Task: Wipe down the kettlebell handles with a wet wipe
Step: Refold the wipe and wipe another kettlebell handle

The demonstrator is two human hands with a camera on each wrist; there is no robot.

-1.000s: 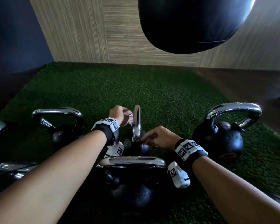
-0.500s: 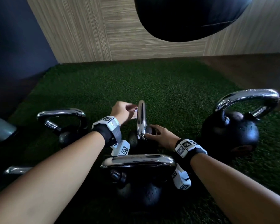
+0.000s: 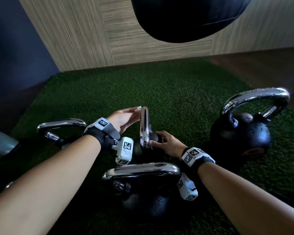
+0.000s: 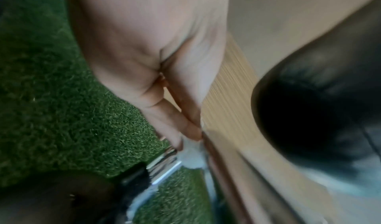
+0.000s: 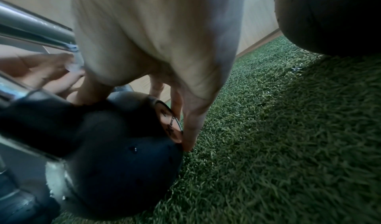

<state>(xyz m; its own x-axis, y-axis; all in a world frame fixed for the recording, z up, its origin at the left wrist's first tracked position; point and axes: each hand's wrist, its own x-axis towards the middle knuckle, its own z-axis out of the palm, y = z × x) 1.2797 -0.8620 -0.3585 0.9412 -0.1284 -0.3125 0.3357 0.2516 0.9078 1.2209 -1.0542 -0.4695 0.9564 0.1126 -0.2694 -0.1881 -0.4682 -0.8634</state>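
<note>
A small black kettlebell [image 3: 154, 138] with a chrome handle [image 3: 144, 122] stands edge-on in the middle of the turf. My left hand [image 3: 124, 117] pinches a small white wet wipe [image 3: 138, 108] and presses it to the top left side of that handle; the left wrist view shows the wipe [image 4: 192, 154] under my fingertips [image 4: 191, 129] against the chrome handle [image 4: 163, 164]. My right hand [image 3: 166, 143] rests on the kettlebell's black ball [image 5: 128, 146], fingers [image 5: 189, 129] spread down its side.
Another kettlebell [image 3: 143, 187] stands right in front of me between my forearms. A larger one [image 3: 241, 134] is at the right, a smaller one [image 3: 61, 131] at the left. A black punching bag [image 3: 185, 17] hangs overhead. Green turf [image 3: 159, 92] runs to a wooden wall [image 3: 78, 34].
My left hand has slid the wipe up the handle to its top. My right hand has moved from beside the handle's base onto the kettlebell's ball.
</note>
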